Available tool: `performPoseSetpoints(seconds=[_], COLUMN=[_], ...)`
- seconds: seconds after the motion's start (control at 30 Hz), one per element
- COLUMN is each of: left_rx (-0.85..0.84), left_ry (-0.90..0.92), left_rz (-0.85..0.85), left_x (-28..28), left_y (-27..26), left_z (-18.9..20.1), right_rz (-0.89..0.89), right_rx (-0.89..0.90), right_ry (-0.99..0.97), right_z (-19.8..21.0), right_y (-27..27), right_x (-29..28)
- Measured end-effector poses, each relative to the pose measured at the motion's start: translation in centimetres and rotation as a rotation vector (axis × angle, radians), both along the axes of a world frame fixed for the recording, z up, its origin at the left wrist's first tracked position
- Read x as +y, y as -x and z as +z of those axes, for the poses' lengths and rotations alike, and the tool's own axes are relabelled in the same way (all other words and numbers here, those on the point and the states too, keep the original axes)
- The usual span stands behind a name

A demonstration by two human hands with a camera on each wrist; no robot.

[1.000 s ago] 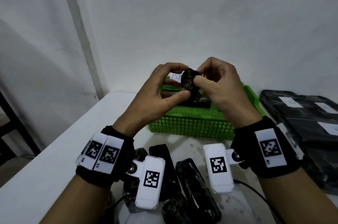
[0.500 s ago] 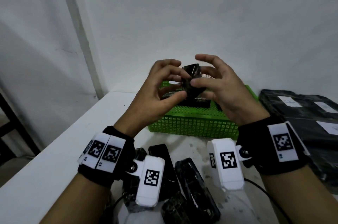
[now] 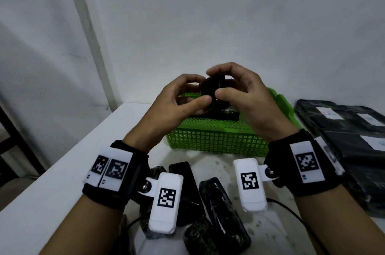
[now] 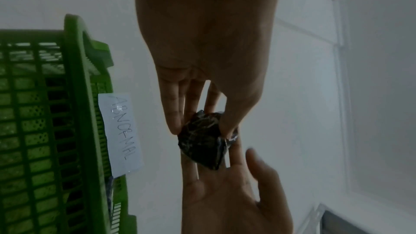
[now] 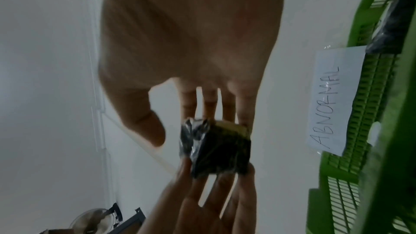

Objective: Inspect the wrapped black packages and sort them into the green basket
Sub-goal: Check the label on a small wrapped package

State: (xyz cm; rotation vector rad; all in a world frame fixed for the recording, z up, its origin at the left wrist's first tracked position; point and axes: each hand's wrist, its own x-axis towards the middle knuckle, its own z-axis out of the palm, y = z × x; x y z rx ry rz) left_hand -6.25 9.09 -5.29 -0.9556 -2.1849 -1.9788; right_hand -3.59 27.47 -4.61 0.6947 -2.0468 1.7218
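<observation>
A small black package wrapped in clear film (image 3: 212,88) (image 4: 202,145) (image 5: 218,150) hangs in the air above the green basket (image 3: 216,140). My left hand (image 3: 187,96) pinches it from the left and my right hand (image 3: 231,86) grips it from the right, with curled fingers over its top. The basket's far wall carries a white label reading ABNORMAL (image 4: 121,133) (image 5: 335,99). At least one dark package (image 3: 227,112) lies inside the basket.
Several long wrapped black packages (image 3: 220,211) lie on the white table (image 3: 52,192) near my wrists. A stack of flat black bags with white labels (image 3: 350,129) sits at the right. A black cable (image 3: 291,213) crosses the table front. Wall stands close behind.
Both hands have turned the small package between their fingers. The right hand's fingers, spread half a second ago, have curled back over its top. The hands stay above the basket.
</observation>
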Motion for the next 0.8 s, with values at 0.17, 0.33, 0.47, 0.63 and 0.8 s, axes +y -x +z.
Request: performPoseSetpoints(seconds=[0.17,0.33,0.47,0.63,0.8], left_rx=[-0.164,-0.179,-0.072,0.075,0.003], left_ry=[-0.155,-0.14,-0.108,-0.022,-0.065], left_rz=[-0.085,-0.079,-0.016,-0.076,-0.121], left_x=[-0.2,0.6,1.6,4.1,6.6], left_y=[0.2,0.4,1.3,2.6,5.4], left_z=[0.1,-0.6,-1.0,-0.7,-0.5], right_rz=[0.057,-0.278,-0.401,-0.549,-0.45], right_rx=[-0.072,0.013,-0.089,-0.176,-0.192], right_ry=[-0.294,-0.375,-0.416,-0.426,-0.621], right_z=[0.6,0.6,0.3,1.1,3.2], right_y=[-0.8,-0.6,-0.2,1.0,0.9], right_x=[1.8,1.4,2.8,5.2,9.1])
